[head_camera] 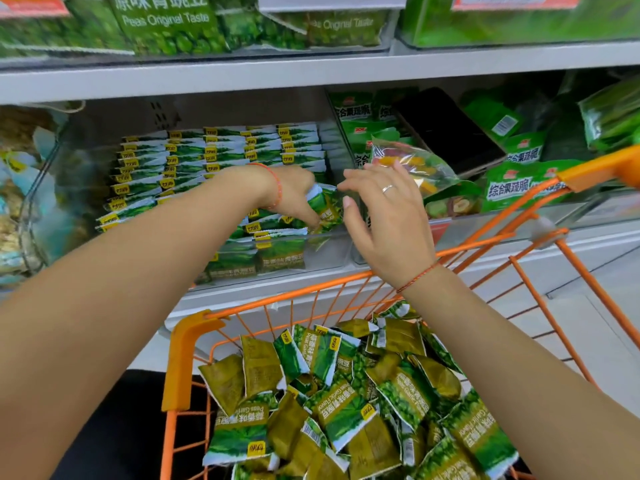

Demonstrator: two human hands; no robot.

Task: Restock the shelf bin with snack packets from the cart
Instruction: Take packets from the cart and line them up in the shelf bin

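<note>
A person's left hand (294, 192) grips a green snack packet (325, 209) at the front right corner of the clear shelf bin (332, 254), right hand (384, 216) open beside it, apparently mid-placement, with another reach into the loaded orange cart (183, 358) likely next.

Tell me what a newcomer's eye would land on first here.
Probably the bright orange wire cart at the bottom, heaped with loose green snack packets. Next, the two bare hands at centre: the left hand pressing a green packet into the clear plastic shelf bin, the right hand open beside it. Behind them, neat rows of matching packets fill the bin.
</note>
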